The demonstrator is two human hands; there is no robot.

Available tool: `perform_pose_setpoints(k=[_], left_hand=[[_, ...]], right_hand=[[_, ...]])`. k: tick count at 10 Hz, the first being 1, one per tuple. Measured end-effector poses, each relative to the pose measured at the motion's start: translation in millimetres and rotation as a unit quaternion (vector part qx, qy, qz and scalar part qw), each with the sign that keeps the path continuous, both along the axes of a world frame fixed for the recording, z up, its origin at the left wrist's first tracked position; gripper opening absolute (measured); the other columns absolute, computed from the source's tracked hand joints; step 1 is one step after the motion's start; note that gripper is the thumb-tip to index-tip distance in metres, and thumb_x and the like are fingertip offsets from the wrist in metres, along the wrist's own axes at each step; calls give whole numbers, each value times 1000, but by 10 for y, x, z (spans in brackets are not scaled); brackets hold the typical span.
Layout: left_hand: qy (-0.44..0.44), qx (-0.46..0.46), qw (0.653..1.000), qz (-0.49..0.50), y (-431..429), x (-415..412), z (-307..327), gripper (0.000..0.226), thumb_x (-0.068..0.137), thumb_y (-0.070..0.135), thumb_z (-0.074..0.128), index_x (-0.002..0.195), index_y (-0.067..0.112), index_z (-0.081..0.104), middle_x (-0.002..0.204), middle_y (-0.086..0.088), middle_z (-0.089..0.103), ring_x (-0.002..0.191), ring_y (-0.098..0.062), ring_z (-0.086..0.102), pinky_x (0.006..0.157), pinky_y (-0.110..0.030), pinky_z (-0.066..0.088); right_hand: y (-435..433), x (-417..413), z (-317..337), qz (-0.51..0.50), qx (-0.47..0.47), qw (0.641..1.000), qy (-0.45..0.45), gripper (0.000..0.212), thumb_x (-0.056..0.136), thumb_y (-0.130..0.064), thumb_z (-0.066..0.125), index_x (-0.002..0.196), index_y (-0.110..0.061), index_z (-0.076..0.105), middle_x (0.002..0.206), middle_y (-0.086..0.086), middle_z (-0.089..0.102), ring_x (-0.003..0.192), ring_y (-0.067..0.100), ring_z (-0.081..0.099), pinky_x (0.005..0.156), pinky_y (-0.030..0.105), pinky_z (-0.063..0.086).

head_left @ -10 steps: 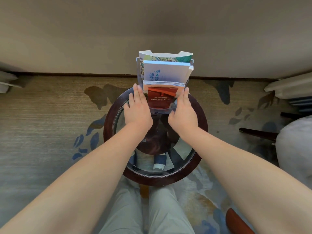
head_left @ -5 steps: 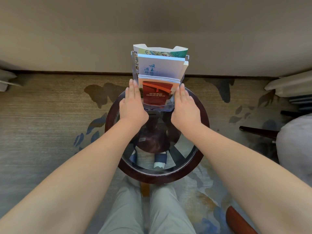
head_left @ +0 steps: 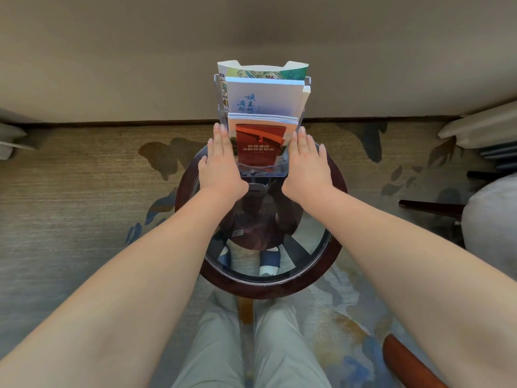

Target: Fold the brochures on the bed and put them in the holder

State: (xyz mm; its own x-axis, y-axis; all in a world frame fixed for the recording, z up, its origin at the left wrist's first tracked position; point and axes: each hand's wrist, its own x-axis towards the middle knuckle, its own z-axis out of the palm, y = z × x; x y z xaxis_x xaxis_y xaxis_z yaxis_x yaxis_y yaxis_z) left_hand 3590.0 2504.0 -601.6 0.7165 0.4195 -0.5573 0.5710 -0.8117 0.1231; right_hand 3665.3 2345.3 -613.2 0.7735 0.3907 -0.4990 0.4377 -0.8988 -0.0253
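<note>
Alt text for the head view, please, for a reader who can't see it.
The left hand and right hand, fingers straight, press the sides of a clear tiered holder packed with brochures, standing on a round glass-topped table.

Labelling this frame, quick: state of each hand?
Left hand: open, fingers straight against the holder's left side.
Right hand: open, fingers straight against its right side.

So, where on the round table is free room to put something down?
The glass top is bare between the holder and the near rim. The far side is crowded: left hand and right hand flat along the holder's sides.
</note>
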Motion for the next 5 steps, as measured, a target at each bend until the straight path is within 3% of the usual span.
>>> perform_pose_setpoints(k=[1, 2, 4, 5], left_hand=[[10, 20, 1000, -12, 16, -28, -28, 130, 82, 39, 81, 159, 16, -22, 171, -4, -20, 159, -26, -4, 127, -55, 15], [39, 38, 998, -36, 59, -32, -22, 130, 83, 37, 79, 158, 15, -25, 170, -3, -23, 159, -25, -8, 126, -60, 10], [122, 85, 977, -150, 245, 75, 237, 116, 89, 40, 72, 162, 12, -14, 172, -6, -15, 159, -27, -8, 125, -63, 6], [163, 88, 964, -189, 336, 196, 575, 92, 93, 39, 61, 164, 13, 8, 172, -7, 12, 158, -28, 11, 122, -68, 7]], right_hand=[[-37, -16, -17, 26, -13, 999, -26, 108, 90, -32, 72, 165, -12, -4, 173, 11, -5, 160, 29, -5, 122, 42, -9], [-44, -41, 10, 28, -20, 999, -18, 109, 90, -33, 70, 165, -12, -6, 173, 12, -8, 159, 29, -8, 123, 42, -10], [85, 159, 265, 17, -60, 996, 58, 102, 91, -45, 66, 165, -14, 2, 173, 10, 3, 159, 32, 0, 128, 53, 3], [124, 308, 526, -5, -58, 994, 94, 81, 94, -37, 59, 161, -11, 22, 165, 11, 29, 154, 36, 21, 125, 54, 17]])
